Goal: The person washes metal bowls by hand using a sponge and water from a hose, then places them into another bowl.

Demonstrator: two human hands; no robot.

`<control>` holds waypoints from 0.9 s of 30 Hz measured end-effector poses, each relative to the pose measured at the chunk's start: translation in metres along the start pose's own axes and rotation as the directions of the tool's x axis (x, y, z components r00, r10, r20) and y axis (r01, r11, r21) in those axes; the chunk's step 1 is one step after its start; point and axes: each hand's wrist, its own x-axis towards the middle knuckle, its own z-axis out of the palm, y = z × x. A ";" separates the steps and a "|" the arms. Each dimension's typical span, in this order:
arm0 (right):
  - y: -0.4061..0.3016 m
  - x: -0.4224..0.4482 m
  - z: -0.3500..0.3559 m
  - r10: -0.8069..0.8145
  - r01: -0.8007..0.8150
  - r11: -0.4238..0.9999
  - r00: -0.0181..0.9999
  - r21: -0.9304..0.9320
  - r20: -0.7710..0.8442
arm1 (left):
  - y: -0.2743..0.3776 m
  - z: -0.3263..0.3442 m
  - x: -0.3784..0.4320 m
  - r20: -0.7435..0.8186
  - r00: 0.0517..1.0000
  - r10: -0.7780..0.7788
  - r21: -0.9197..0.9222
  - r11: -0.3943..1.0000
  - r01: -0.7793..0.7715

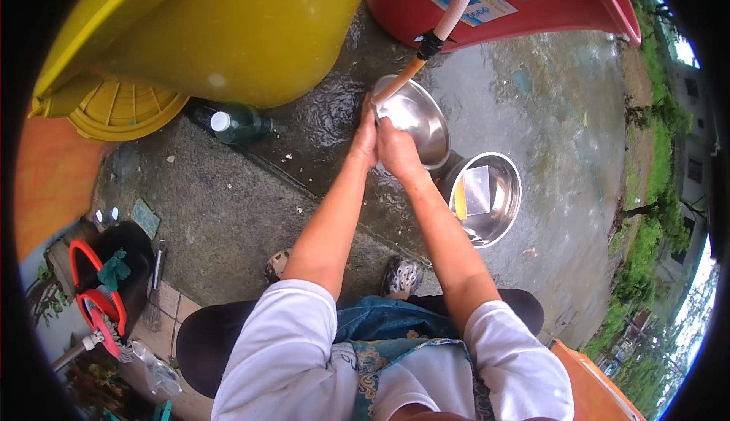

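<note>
A shiny stainless steel bowl (428,116) is tilted over the wet concrete, held at its near left side. My left hand (366,136) is against the bowl's left rim, close to the end of a hose (399,81) that hangs from above. My right hand (396,148) grips the bowl's near rim, its fingers curled there. The hose has a pale upper part and an orange lower part, joined with black binding. Just right of my right forearm stands a second steel bowl (513,207), holding a clear flat item and a yellow piece.
A yellow plastic tub (245,27) and a red plastic drum (536,7) stand beyond the bowls. A white-capped bottle (242,125) is near the yellow tub, beside a yellow slatted lid (128,107). At lower left lie a whisk (157,278) and red-handled brushes (100,307).
</note>
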 end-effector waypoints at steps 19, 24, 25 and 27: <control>0.071 0.031 -0.005 -0.289 0.334 0.574 0.937 -0.747 0.197 | 0.068 -0.004 -0.090 -0.304 0.953 -0.017 0.500 0.848 0.175; 0.042 0.034 0.082 -0.149 0.147 0.986 0.988 -0.085 -0.025 | 0.062 0.031 -0.085 -0.253 0.967 0.031 0.517 0.849 0.108; 0.027 0.035 0.093 -0.166 0.173 0.972 0.984 0.157 -0.059 | 0.065 0.021 -0.078 -0.255 0.962 0.096 0.544 0.837 0.060; 0.015 0.027 0.089 -0.252 0.161 0.919 0.942 0.360 0.222 | 0.070 -0.001 -0.079 -0.274 0.952 0.139 0.458 0.889 0.002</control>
